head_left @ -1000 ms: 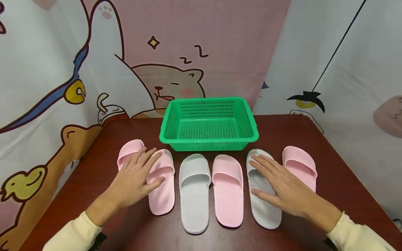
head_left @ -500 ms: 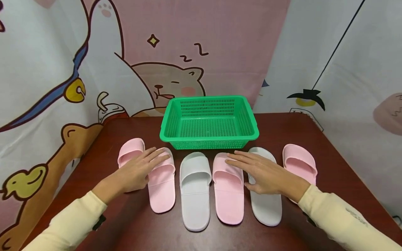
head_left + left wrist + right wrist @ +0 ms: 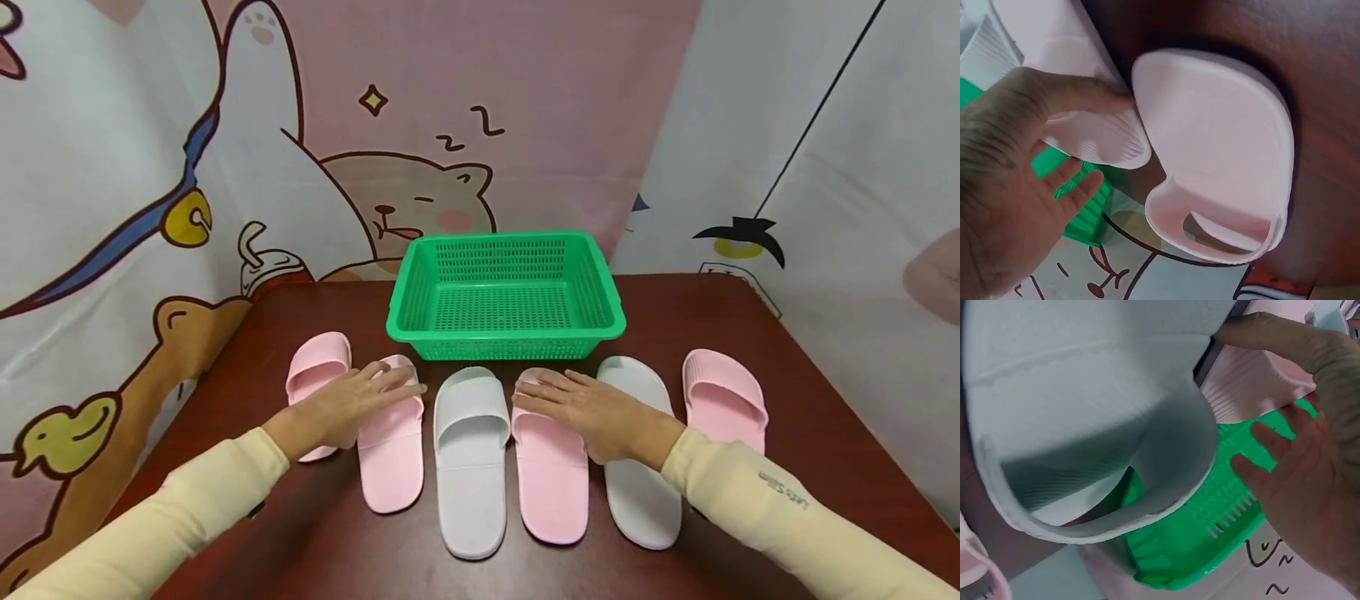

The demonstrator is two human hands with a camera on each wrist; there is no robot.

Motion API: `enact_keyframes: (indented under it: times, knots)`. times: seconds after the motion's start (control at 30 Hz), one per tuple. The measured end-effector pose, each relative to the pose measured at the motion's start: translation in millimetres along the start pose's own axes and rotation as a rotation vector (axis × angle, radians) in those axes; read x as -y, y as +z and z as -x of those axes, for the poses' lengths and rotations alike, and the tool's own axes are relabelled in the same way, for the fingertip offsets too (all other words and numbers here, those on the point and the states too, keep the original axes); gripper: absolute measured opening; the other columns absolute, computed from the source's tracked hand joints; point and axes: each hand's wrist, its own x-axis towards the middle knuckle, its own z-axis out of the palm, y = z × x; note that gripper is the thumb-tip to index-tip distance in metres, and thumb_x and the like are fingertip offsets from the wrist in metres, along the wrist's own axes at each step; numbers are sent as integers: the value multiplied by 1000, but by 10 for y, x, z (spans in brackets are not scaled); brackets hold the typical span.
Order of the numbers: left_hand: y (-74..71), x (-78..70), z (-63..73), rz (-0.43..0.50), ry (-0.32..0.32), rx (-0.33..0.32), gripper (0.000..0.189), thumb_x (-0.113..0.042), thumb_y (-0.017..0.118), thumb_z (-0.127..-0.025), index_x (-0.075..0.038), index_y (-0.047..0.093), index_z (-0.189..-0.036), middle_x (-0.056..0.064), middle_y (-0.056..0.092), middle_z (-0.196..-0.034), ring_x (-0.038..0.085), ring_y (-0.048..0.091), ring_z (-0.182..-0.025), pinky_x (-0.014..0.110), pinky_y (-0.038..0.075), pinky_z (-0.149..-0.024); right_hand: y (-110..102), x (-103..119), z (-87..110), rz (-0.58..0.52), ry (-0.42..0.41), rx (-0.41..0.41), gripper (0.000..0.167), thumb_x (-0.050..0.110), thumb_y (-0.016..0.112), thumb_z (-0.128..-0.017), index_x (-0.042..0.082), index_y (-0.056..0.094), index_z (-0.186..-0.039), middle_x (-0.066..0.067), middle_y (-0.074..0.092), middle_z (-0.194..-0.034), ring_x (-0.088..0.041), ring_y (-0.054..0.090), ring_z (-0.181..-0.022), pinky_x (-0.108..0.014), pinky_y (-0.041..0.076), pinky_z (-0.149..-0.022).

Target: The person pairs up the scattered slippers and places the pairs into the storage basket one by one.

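In the head view, several slippers stand in a row. My left hand (image 3: 352, 404) is over the strap of the second pink slipper (image 3: 392, 475), its fingers extended. The leftmost pink slipper (image 3: 318, 360) lies beside it and fills much of the left wrist view. My right hand (image 3: 592, 412) reaches leftward across the strap of the middle pink slipper (image 3: 553, 500), fingers also extended. Below its wrist lies the right white slipper (image 3: 643, 504), seen close up in the right wrist view. Between the hands sits another white slipper (image 3: 471, 500). Whether either hand touches a slipper I cannot tell.
A green plastic basket (image 3: 506, 335) stands behind the row with nothing in it. At the far right is one more pink slipper (image 3: 723, 396), partly behind the right sleeve. The dark red table (image 3: 337, 542) ends at a cartoon-printed cloth (image 3: 570, 100).
The right hand has moved left from the right white slipper to the middle pink one. My left hand has shifted slightly right over the second pink slipper. The slippers and basket stay in place.
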Motion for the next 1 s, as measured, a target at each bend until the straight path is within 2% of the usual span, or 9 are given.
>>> enact_keyframes:
  times: [0.1,0.27,0.5,0.63,0.83,1.0]
  knots:
    - [-9,31,-36,-18,-12,41,114,-1,94,-50,-14,46,-152,15,46,-151,35,46,-126,47,53,-84,5,10,-36,83,-5,-3,102,-12,81,-59,7,45,-152,-13,43,-156,-37,38,-142,-58,38,-107]
    - [-22,41,-73,-23,-19,84,117,-5,97,-48,-15,45,-153,14,45,-152,36,45,-127,48,52,-88,37,-1,-76,167,-43,-29,109,-3,90,-50,9,47,-150,-13,47,-151,-37,44,-137,-52,43,-104]
    - [59,16,-94,-115,-12,89,127,-14,100,-44,-14,39,-155,14,43,-153,36,46,-124,46,52,-87,98,-25,-59,164,-60,-66,107,9,96,-50,14,51,-147,-13,49,-147,-38,48,-133,-55,43,-103]
    - [81,13,-108,-172,-11,79,128,-17,100,-45,-12,37,-156,13,43,-153,36,45,-125,45,51,-86,72,-12,-17,155,-57,-112,110,13,96,-48,11,49,-148,-15,49,-148,-38,47,-133,-55,41,-104]
    - [75,15,-91,-178,-13,103,123,-14,100,-46,-13,39,-154,13,42,-154,37,42,-132,45,50,-88,20,-29,54,127,-40,-197,117,26,96,-46,5,45,-149,-17,43,-152,-39,38,-139,-52,37,-108]
    - [99,9,-66,-266,15,109,120,-19,100,-48,-15,41,-152,14,41,-155,38,43,-131,43,51,-87,48,-10,83,82,-45,-242,117,29,91,-47,2,44,-150,-16,43,-154,-38,37,-141,-51,35,-109]
